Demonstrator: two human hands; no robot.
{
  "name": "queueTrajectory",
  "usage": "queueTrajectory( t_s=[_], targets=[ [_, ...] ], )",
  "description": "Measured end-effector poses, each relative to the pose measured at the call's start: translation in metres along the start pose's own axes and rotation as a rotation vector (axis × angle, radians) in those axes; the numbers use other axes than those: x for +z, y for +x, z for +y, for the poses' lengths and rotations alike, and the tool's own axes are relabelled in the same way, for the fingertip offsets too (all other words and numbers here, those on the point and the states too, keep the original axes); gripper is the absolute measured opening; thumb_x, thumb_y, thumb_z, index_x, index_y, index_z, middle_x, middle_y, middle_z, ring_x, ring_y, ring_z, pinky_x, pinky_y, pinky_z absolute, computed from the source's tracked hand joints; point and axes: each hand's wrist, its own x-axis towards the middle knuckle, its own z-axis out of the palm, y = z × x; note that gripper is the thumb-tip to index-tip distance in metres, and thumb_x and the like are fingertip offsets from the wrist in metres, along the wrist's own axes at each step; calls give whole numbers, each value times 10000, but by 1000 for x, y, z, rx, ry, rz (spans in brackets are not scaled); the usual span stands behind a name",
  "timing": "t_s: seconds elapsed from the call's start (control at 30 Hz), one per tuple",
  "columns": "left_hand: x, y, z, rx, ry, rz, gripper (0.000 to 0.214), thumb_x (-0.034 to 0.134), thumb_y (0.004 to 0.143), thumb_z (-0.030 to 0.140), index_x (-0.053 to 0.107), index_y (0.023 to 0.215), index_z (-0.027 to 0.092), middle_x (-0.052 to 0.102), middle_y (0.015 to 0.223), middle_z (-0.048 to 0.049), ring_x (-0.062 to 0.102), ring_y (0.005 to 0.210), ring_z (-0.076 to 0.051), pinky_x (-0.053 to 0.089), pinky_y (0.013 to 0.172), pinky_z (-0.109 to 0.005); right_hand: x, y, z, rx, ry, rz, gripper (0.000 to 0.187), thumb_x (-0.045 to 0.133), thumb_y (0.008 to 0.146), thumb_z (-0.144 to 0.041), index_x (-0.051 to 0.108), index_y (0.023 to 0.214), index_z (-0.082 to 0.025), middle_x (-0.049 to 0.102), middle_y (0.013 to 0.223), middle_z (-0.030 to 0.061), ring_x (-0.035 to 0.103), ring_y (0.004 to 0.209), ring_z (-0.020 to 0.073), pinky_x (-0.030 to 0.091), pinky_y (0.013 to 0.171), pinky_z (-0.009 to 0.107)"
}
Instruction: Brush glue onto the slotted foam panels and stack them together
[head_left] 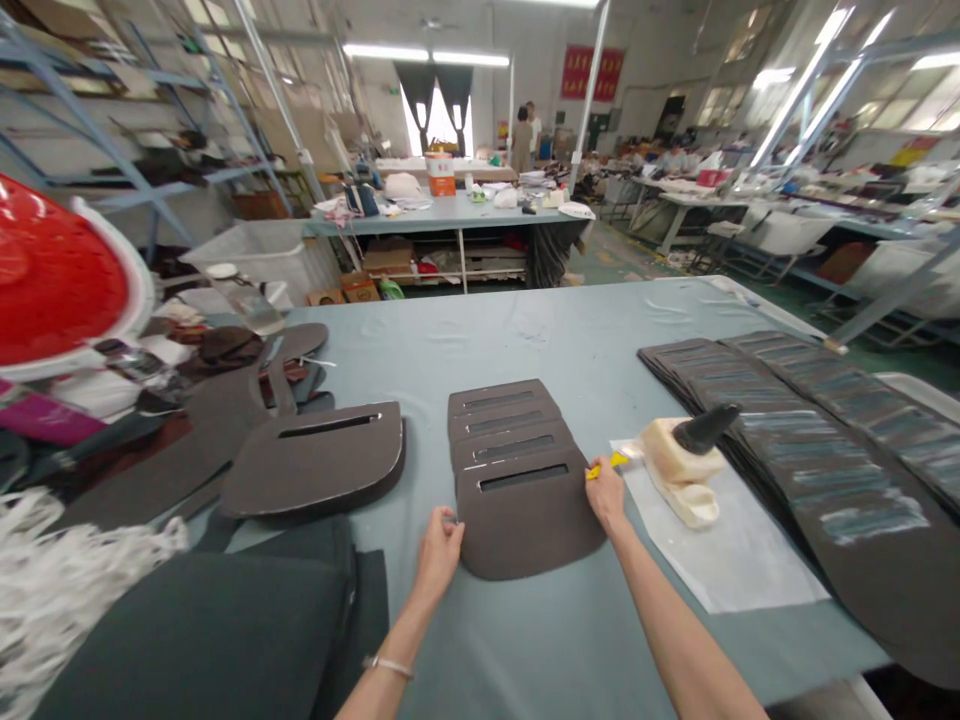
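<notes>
Overlapping dark brown panels [525, 515] lie in a stepped row on the table, each with a long slot. At the front panel's left edge, my left hand [439, 548] is closed with thumb and fingers pinched on that edge. My right hand [606, 495] is at the opposite edge, wrapped round a yellow-handled brush [616, 460] whose head points right. Close to the brush stands a cream-coloured bottle [679, 450] with a black cone nozzle, resting on a white sheet [720, 570].
To the right, fanned dark panels [825, 450] carry streaky smears. A stack of slotted panels [322, 460] sits on the left, with dark green pieces [217, 630] and white netting [75, 570] nearer me. A red basket [60, 270] stands far left. Two people stand in the background.
</notes>
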Motion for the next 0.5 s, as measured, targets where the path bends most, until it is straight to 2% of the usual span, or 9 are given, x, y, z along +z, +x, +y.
queueTrajectory(
  t_s=[0.1, 0.17, 0.33, 0.5],
  targets=[
    [-1, -2, 4, 117, 131, -6, 360, 529, 733, 348, 536, 1071, 225, 551, 661, 31, 532, 623, -162, 361, 660, -281, 0, 2, -4, 10, -81, -56, 185, 445, 840, -192, 561, 982, -169, 610, 746, 56, 551, 662, 154, 282, 579, 250],
    [-1, -4, 6, 146, 174, -30, 335, 507, 754, 321, 568, 1070, 228, 548, 662, 23, 526, 627, -158, 361, 669, -277, -1, 3, -6, 18, -132, -94, 202, 427, 853, -197, 558, 1005, -174, 622, 766, 70, 574, 680, 166, 284, 577, 259],
    [-1, -2, 3, 155, 270, -45, 312, 466, 784, 258, 599, 1064, 221, 589, 738, -1, 540, 685, -138, 374, 701, -258, -2, 7, -7, 37, -194, -173, 226, 405, 874, -225, 539, 1053, -189, 643, 820, 92, 611, 735, 199, 296, 580, 272],
    [0, -2, 1, 121, 297, -27, 314, 476, 782, 236, 600, 1071, 226, 601, 740, 1, 548, 677, -129, 387, 679, -245, -4, 9, -8, 44, -229, -193, 254, 380, 876, -218, 541, 1070, -190, 649, 833, 107, 619, 745, 212, 311, 583, 277]
  ],
)
